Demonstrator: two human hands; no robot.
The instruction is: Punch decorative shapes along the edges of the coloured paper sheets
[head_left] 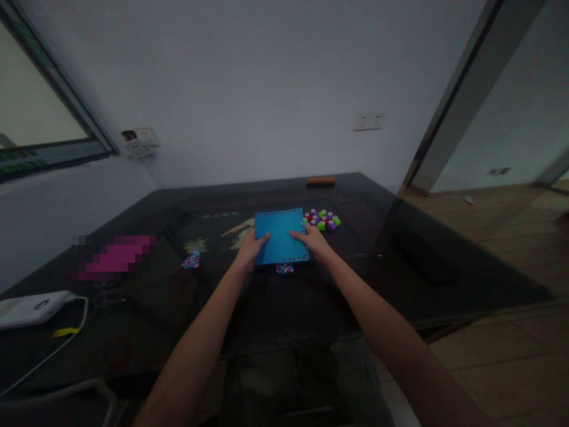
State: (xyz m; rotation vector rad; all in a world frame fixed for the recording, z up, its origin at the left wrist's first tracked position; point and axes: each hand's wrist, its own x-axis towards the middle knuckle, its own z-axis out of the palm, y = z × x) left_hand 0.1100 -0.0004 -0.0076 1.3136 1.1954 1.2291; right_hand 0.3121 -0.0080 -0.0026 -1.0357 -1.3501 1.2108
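Observation:
A flat blue sheet (280, 237) with small dark reddish dots along its edges is held up in front of me over the dark table. My left hand (252, 244) grips its left edge, thumb on the face. On the right edge my right hand (315, 238) has the same hold, its other fingers hidden behind. Just below the sheet lies a small pile of pink, blue and white bits (285, 268). Another such pile (191, 260) sits farther left. Several purple, green and red round pieces with white tops (323, 219) are clustered beside the sheet's right edge.
The dark glossy table (355, 296) meets a wall at the back. A brown bar (320, 181) lies near its far edge. At the left are a pixelated pink item (118, 256) and a white device (33, 309) with a cable. A dark object (420, 255) rests at the right.

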